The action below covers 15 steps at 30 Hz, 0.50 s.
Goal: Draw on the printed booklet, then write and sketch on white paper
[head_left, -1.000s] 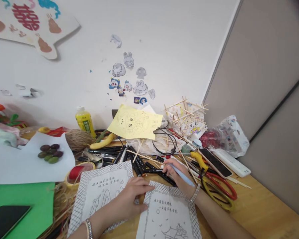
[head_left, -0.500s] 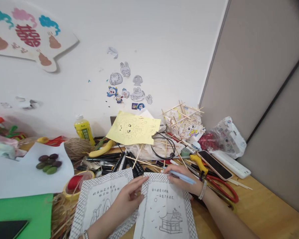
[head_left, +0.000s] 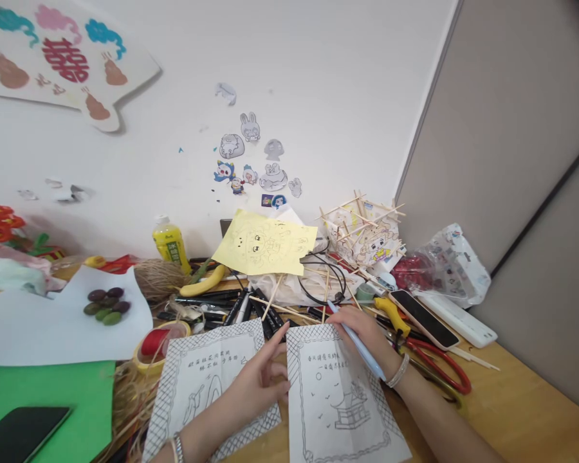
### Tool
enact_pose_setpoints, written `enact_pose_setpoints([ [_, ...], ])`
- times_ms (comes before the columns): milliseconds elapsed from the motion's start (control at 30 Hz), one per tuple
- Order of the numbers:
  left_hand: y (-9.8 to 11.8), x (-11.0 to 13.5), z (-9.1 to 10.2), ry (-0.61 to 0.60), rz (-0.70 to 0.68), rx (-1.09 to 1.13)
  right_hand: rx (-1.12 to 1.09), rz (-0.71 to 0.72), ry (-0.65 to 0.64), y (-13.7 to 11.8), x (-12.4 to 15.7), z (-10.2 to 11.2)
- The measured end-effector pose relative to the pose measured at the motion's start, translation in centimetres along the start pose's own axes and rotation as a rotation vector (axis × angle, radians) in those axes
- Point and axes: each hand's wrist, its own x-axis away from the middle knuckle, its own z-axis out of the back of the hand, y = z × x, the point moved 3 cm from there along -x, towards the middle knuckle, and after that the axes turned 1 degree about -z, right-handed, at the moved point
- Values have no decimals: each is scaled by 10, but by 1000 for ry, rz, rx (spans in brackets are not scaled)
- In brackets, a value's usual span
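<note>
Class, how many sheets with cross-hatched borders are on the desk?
2: one sheet lies partly under the left hand, the other sheet partly under the right hand. Others could be hidden.

The left forearm (head_left: 212, 413) slants from the near left toward the far right; the left hand (head_left: 259, 376) is loosely spread, index finger (head_left: 274, 344) extended. The right forearm (head_left: 437, 415) angles in from the near right, the right hand (head_left: 364, 331) slightly farther off, fingers (head_left: 340, 316) curled in a grip.

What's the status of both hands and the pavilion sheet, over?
Right hand, holding blue pen, over top edge of pavilion sheet. Left hand at its left edge. Black markers, sticks crowded just beyond.
</note>
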Motion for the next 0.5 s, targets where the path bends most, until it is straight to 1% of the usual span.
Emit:
enact_pose_setpoints([
  [100, 2, 2, -2, -36, 3, -2, 46, 34, 10, -8, -2, 2],
  [267, 3, 4, -3, -79, 40, -118, 112, 74, 31, -16, 0, 3],
  [400, 7, 6, -3, -67, 33, -222, 129, 105, -15, -19, -1, 2],
  [500, 9, 5, -2, -39, 20, -331, 142, 160, -34, -22, -2, 1],
])
